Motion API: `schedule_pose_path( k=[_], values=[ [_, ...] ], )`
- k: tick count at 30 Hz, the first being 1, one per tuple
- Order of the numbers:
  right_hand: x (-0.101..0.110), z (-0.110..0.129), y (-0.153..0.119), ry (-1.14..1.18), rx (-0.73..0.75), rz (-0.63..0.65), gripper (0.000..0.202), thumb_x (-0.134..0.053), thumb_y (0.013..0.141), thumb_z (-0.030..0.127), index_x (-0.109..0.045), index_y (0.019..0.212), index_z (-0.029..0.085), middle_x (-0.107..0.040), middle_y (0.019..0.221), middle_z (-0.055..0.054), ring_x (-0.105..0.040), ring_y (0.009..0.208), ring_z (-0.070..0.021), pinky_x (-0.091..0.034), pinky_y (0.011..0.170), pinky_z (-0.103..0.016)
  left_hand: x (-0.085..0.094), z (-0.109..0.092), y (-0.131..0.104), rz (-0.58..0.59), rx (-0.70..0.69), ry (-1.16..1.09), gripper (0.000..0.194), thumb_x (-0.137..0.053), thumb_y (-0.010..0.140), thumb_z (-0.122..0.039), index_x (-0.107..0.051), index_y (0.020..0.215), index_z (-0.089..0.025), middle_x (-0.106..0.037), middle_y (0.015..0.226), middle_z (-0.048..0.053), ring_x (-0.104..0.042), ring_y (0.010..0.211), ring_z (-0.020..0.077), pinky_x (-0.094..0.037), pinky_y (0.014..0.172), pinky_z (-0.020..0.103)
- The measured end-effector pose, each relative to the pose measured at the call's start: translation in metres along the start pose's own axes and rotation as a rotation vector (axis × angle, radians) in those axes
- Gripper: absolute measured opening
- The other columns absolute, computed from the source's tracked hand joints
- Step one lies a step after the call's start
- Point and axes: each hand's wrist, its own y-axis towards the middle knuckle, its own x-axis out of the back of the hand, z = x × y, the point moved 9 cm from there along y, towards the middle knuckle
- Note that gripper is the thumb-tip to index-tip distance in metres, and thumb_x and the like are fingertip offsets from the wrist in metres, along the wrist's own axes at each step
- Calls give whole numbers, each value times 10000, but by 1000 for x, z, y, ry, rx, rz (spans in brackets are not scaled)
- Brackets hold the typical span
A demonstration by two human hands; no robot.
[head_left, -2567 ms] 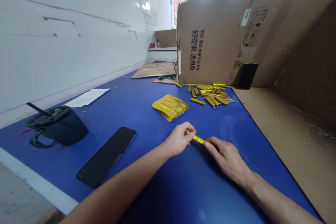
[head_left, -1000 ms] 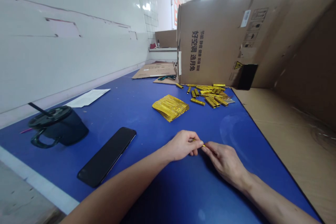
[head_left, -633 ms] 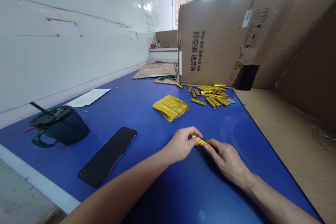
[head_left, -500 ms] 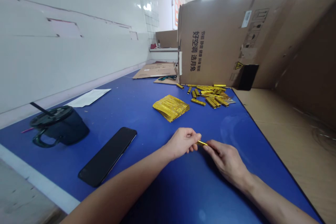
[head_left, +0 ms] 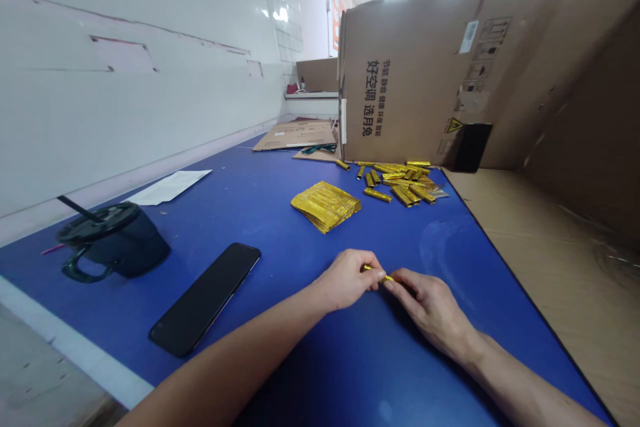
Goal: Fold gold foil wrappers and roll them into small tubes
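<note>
Between my two hands is a small gold foil strip [head_left: 388, 277], mostly covered by fingers. My left hand [head_left: 349, 278] is closed, pinching its left part between thumb and fingers. At the other end my right hand [head_left: 425, 300] also pinches it, so the fingertips of both hands almost meet. Beyond them a flat stack of gold foil sheets [head_left: 326, 205] lies on the blue table [head_left: 280, 360]. Several narrow folded gold foil pieces [head_left: 404, 195] are heaped loosely farther back, to the right of the stack.
A black phone [head_left: 207, 297] lies at the left, near a dark lidded mug [head_left: 117, 240] with a straw. Behind the mug is white paper [head_left: 173, 187]. A large cardboard box [head_left: 425, 80] stands at the back right, and flat cardboard [head_left: 297, 133] lies at the far end.
My left hand has shifted slightly down, its fingers curling further around the gold strip. Less of the strip shows between my hands. My right hand has barely moved.
</note>
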Motion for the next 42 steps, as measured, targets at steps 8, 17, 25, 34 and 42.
schedule_pose_path(
  k=[8, 17, 25, 34, 42],
  values=[
    [-1, -4, 1, -10, -34, 39, 359, -305, 861, 405, -493, 635, 199, -467, 511, 25, -401, 465, -103, -310, 454, -205, 11, -13, -2, -92, -78, 120, 174, -485, 740, -261, -578, 655, -141, -550, 552, -24, -465, 521, 87, -331, 500, 189],
    [5, -4, -1, -105, 50, -80, 343, -293, 874, 359, -481, 633, 202, -480, 488, 29, -411, 426, -99, -298, 451, -207, 19, 3, 6, -43, 32, -90, 188, -505, 726, -304, -520, 644, -136, -525, 508, -21, -427, 435, 63, -320, 433, 171],
    [7, -2, -1, -228, 52, -45, 294, -314, 875, 347, -569, 815, 213, -625, 695, -19, -573, 611, -144, -382, 566, -236, 8, 17, 5, 26, 184, -280, 210, -444, 757, -324, -510, 764, -126, -492, 540, -17, -430, 433, 71, -316, 400, 175],
    [-3, 4, 0, 25, -5, 83, 341, -281, 875, 380, -501, 691, 197, -537, 601, 4, -475, 541, -127, -367, 531, -232, -2, -26, -12, -111, -151, 136, 99, -438, 746, -170, -533, 774, -179, -552, 692, -27, -496, 657, 107, -355, 593, 206],
    [-3, -7, 2, 143, -86, 94, 343, -298, 858, 413, -429, 623, 199, -374, 528, 46, -343, 486, -99, -302, 447, -201, 16, -14, -2, -135, -124, 16, 48, -495, 712, -184, -516, 748, -161, -512, 633, -39, -463, 569, 81, -348, 544, 193]
  ],
)
